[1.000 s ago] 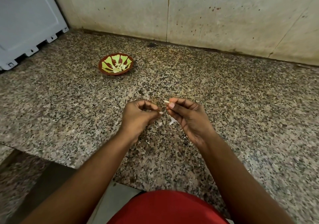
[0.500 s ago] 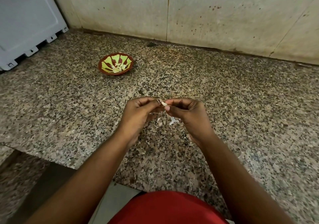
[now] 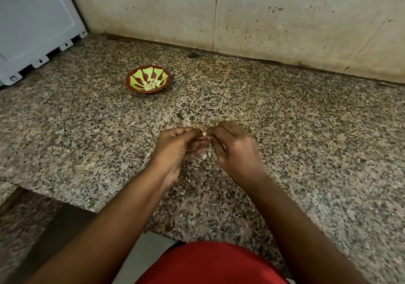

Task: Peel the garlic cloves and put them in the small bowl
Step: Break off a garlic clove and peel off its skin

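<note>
Both hands, left hand (image 3: 177, 148) and right hand (image 3: 235, 150), pinching one garlic clove (image 3: 204, 133).

both hands are up front, left hand (image 3: 178, 147) and right hand (image 3: 234, 150) with fingers curled, fingertips meeting in a pinch

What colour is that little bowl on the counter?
The small bowl is reddish-brown outside, with yellow-green petal-like patches inside, seen in the head view.
</note>
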